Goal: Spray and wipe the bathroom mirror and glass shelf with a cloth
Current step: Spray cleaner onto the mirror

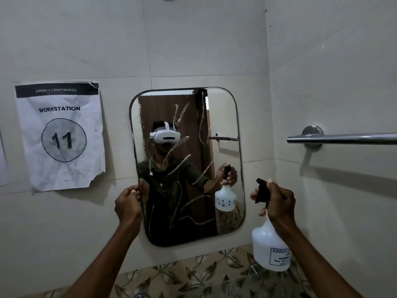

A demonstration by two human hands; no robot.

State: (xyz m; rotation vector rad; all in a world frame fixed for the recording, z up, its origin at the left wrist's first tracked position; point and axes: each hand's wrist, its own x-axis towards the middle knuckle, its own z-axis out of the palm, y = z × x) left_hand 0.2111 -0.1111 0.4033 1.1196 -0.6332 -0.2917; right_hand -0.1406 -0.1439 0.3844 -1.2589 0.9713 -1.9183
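Your right hand (277, 201) has its grip curled round the black trigger head of the spray bottle (271, 246), which hangs white and translucent just to the right of the mirror (223, 117), nozzle turned toward the glass. Your left hand (128, 206) pinches the mirror's left edge low down, fingers folded over the rim as if to steady it.

You look to be at the spraying step, and early in it. Pale curved smears and streaks cross the middle and lower glass, so the mirror is not clean yet; whether any of them is fresh spray, you cannot tell. No cloth shows in either hand or anywhere nearby, so the wiping is probably all ahead. The glass shelf (236, 284) at the bottom edge, over a leaf-patterned tile band, looks untouched.

Around you are pale wall tiles, a crumpled paper sign (60, 136) reading "WORKSTATION 11" left of the mirror, and a chrome towel bar (343, 138) on the right wall.
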